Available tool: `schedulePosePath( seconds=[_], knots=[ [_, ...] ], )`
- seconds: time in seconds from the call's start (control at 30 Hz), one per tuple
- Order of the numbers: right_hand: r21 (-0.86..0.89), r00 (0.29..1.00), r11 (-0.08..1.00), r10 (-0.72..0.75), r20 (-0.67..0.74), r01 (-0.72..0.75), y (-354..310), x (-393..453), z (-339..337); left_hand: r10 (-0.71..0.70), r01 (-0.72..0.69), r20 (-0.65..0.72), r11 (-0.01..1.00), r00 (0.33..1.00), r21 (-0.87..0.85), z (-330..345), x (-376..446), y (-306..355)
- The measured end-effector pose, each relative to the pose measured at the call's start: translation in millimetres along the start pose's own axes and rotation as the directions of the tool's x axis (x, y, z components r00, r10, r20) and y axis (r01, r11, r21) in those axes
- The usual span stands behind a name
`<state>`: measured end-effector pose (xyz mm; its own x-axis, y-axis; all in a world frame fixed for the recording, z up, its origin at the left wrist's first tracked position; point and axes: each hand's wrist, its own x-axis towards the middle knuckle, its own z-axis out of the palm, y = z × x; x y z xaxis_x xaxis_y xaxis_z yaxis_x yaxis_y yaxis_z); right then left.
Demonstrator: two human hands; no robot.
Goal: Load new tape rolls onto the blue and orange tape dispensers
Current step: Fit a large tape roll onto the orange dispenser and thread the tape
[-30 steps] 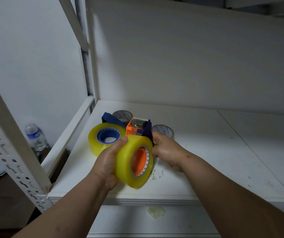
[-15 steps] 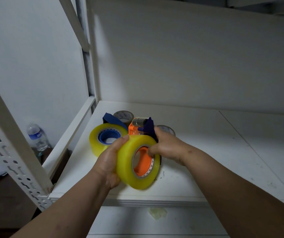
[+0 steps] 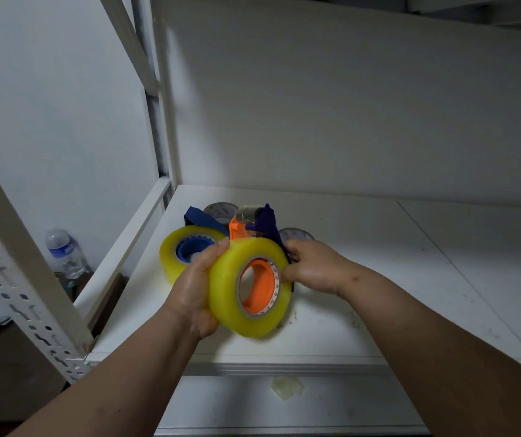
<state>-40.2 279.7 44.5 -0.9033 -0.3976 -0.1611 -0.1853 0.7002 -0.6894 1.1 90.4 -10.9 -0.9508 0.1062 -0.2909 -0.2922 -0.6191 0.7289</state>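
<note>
On the white shelf, near its left front, the left hand grips a yellow tape roll seated on the orange dispenser. The right hand has its fingers curled on that dispenser's far side. A second yellow roll on the blue dispenser lies just behind, at left.

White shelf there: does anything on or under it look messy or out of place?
Yes. A crumpled wad of clear tape lies on the lower white shelf, and dark specks dot the upper white shelf, right of the hands.
</note>
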Motion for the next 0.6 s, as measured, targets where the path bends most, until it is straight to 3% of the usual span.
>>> schedulePosePath(
  seconds=[0.1, 0.3, 0.47, 0.6],
  knots=[
    [0.225, 0.999, 0.973, -0.042, -0.020, 0.045, 0.0, -2.5, 3.7, 0.010, -0.012, 0.031, 0.998, 0.999, 0.058, 3.9, 1.2, 7.9],
    [0.164, 0.999, 0.986, -0.020, 0.043, 0.013, 2.6, -9.3, 1.3, 0.021, -0.023, 0.027, 0.999, 0.999, 0.047, 4.9, -1.8, 6.8],
    [0.284, 1.000, 0.959, 0.017, -0.027, -0.008, 3.6, -11.4, 4.8, -0.018, 0.017, 0.094, 1.000, 0.995, 0.016, 8.9, -3.3, 7.9],
    [0.288, 0.997, 0.956, 0.032, 0.070, -0.051, 8.7, -15.0, 10.3, -0.056, 0.057, 0.073, 0.998, 0.996, -0.015, 8.0, -5.7, 3.5]
  ],
)
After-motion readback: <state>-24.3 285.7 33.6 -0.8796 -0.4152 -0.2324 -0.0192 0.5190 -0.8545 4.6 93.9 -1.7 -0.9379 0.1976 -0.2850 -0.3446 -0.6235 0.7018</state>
